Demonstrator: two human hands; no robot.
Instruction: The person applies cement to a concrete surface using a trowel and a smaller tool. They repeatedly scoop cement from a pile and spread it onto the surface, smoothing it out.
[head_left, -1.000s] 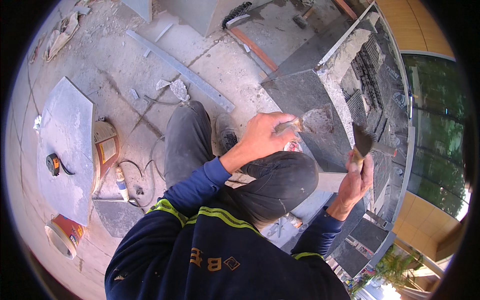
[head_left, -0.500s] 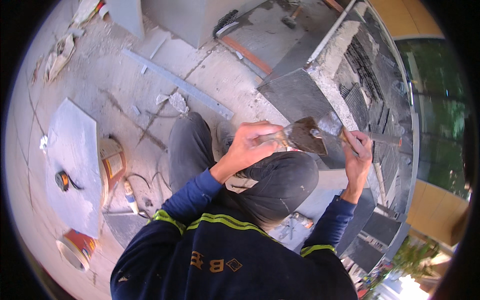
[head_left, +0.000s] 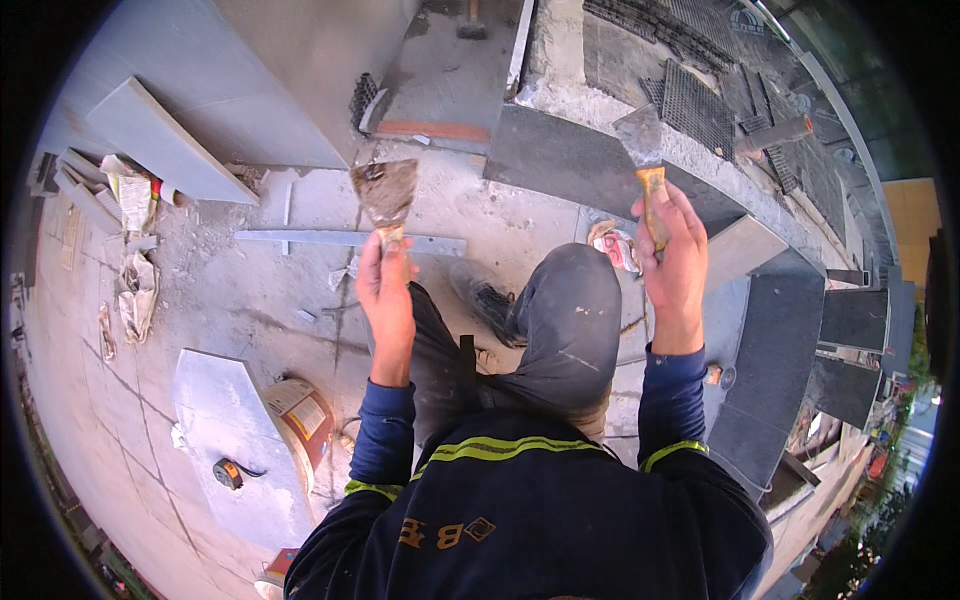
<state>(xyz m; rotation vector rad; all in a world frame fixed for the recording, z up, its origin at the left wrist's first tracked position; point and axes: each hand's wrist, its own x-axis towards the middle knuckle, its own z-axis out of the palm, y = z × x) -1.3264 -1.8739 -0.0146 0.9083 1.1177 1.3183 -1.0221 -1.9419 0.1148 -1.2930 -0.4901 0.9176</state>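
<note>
My left hand [head_left: 385, 300] is closed round the handle of a wide putty knife [head_left: 388, 200], its blade pointing away from me. Brown, paste-like residue coats that blade, with a darker lump near its far edge. In my right hand [head_left: 677, 265] is a second putty knife [head_left: 652, 195] with a yellow handle. Its greyish blade also points away, in line with the edge of a dark slab [head_left: 570, 155]. The two knives are well apart, held above my bent knees. A white and red bag [head_left: 613, 247] lies beyond my right knee, partly hidden by it.
Left on the floor, a grey board [head_left: 230, 440] bears a tape measure [head_left: 229, 473] beside a brownish bucket [head_left: 303, 412]. A long grey strip [head_left: 340, 238] lies ahead. At the right stands a rough-edged ledge with black plastic grids [head_left: 695, 108] and a tube [head_left: 775, 137].
The two blades were close together in front of me; now my hands have parted, left hand to the left and right hand slightly left and up. The view has also shifted.
</note>
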